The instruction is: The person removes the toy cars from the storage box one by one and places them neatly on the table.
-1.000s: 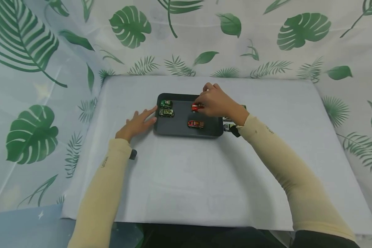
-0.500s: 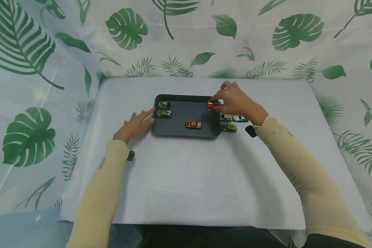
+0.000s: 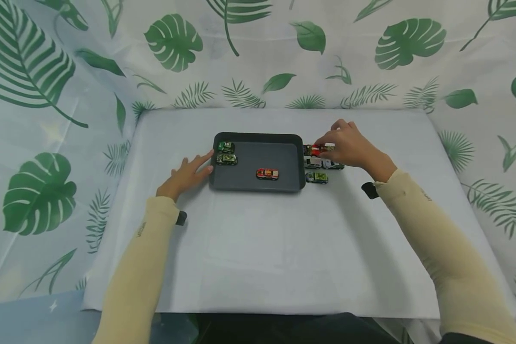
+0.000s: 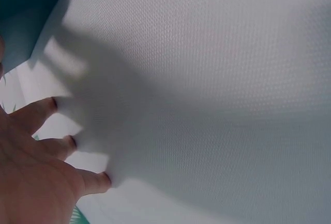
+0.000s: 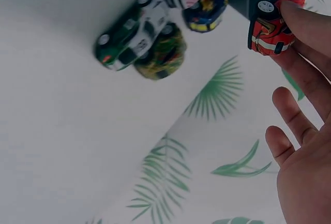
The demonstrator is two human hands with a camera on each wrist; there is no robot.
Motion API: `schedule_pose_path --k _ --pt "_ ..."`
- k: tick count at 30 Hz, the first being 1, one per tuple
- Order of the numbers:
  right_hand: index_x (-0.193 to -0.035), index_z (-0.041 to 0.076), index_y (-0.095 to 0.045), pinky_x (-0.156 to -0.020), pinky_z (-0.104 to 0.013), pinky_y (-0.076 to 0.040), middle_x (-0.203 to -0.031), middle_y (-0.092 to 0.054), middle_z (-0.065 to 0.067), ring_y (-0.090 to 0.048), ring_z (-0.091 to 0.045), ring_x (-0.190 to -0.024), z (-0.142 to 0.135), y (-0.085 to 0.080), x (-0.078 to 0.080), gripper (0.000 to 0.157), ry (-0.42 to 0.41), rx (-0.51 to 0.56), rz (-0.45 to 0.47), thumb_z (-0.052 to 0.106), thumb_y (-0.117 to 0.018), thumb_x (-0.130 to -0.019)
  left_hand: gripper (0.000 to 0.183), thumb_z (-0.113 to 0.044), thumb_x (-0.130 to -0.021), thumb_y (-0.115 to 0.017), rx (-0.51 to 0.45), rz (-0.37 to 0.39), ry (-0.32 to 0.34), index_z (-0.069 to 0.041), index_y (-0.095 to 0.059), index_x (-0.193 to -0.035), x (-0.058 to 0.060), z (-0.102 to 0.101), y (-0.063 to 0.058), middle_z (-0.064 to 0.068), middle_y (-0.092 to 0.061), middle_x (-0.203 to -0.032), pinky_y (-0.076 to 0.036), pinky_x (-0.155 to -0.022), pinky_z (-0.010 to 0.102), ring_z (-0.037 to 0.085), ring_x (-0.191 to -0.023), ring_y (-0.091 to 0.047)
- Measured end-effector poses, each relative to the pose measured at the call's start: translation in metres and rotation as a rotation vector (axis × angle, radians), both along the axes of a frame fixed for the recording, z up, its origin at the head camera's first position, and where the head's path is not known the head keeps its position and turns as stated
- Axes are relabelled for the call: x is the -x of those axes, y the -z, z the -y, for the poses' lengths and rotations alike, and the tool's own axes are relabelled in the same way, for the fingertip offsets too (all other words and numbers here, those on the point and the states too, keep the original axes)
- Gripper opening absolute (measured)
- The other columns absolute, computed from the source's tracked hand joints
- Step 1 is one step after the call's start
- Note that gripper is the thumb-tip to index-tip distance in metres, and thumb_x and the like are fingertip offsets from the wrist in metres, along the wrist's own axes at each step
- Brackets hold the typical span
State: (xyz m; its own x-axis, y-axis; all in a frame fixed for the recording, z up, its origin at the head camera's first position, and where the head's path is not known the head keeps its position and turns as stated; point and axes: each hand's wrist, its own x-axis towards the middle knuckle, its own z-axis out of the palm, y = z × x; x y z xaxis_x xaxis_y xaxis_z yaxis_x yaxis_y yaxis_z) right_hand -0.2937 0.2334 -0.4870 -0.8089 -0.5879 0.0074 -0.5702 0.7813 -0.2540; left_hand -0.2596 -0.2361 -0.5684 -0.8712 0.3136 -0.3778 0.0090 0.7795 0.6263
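Observation:
My right hand [image 3: 350,145] pinches a red toy car [image 3: 314,150] between thumb and fingers. The car is held just above other toy cars to the right of the grey tray [image 3: 245,182]. In the right wrist view this red toy car shows its wheels and a white stripe, with the other fingers spread below. My left hand [image 3: 182,177], fingers extended, touches the tray's left edge. Inside the tray are a green toy car [image 3: 226,147], a camouflage toy car [image 3: 226,159] and a red-orange toy car [image 3: 267,174].
Beside the tray's right edge stand a silver toy car [image 3: 312,163], a white-and-green toy car [image 5: 132,38], a lime toy car [image 3: 317,177], a second camouflage toy car [image 5: 165,56] and a blue toy car [image 5: 207,12]. A leaf-print curtain [image 3: 258,62] hangs behind the white table [image 3: 240,248].
My right hand has carried the red toy car rightward, out over the tray's right edge. The left hand has stayed at the tray's left edge.

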Motion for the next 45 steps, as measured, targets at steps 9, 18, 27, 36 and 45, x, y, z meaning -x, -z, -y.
schedule_pose_path --k 9,18,27,36,45 --pt "-0.115 0.000 -0.082 -0.090 -0.064 -0.037 -0.107 -0.079 -0.018 -0.052 -0.047 -0.115 -0.028 0.005 -0.010 0.028 0.047 0.007 -0.010 0.006 -0.087 -0.088 0.066 -0.053 -0.115 -0.040 0.008 -0.007 -0.002 -0.033 -0.016 -0.174 -0.001 -0.001 -0.002 0.019 -0.004 -0.178 0.011 -0.117 0.080 0.049 -0.159 0.015" --pt "-0.117 0.001 -0.082 -0.094 -0.066 -0.038 -0.107 -0.079 -0.018 -0.052 -0.049 -0.118 -0.047 0.022 -0.024 0.030 0.129 -0.024 0.044 0.007 -0.088 -0.088 0.066 -0.051 -0.116 -0.042 -0.007 0.003 -0.017 -0.033 -0.017 -0.174 -0.004 -0.001 0.002 0.020 -0.004 -0.178 0.012 -0.117 0.079 0.050 -0.159 0.015" --pt "-0.116 0.004 -0.083 -0.095 -0.066 -0.039 -0.107 -0.079 -0.016 -0.052 -0.050 -0.119 -0.057 0.043 -0.036 0.030 0.157 -0.054 0.087 0.009 -0.090 -0.087 0.066 -0.051 -0.116 -0.041 0.001 0.001 -0.018 -0.032 -0.017 -0.174 -0.009 -0.001 0.005 0.021 -0.005 -0.178 0.010 -0.116 0.080 0.051 -0.159 0.014" --pt "-0.113 0.005 -0.084 -0.097 -0.066 -0.040 -0.108 -0.079 -0.017 -0.054 -0.050 -0.118 -0.061 0.055 -0.046 0.029 0.158 -0.065 0.085 0.007 -0.091 -0.085 0.066 -0.051 -0.116 -0.042 0.011 -0.012 -0.023 -0.032 -0.018 -0.174 -0.007 -0.002 0.003 0.021 -0.007 -0.177 0.010 -0.117 0.080 0.051 -0.159 0.012" --pt "-0.111 0.006 -0.085 -0.094 -0.066 -0.040 -0.106 -0.080 -0.014 -0.056 -0.049 -0.116 -0.063 0.060 -0.053 0.026 0.150 -0.044 0.063 0.006 -0.091 -0.085 0.065 -0.052 -0.116 -0.041 -0.006 -0.014 -0.024 -0.032 -0.019 -0.174 -0.009 -0.005 0.001 0.021 -0.006 -0.178 0.012 -0.116 0.080 0.050 -0.159 0.014"
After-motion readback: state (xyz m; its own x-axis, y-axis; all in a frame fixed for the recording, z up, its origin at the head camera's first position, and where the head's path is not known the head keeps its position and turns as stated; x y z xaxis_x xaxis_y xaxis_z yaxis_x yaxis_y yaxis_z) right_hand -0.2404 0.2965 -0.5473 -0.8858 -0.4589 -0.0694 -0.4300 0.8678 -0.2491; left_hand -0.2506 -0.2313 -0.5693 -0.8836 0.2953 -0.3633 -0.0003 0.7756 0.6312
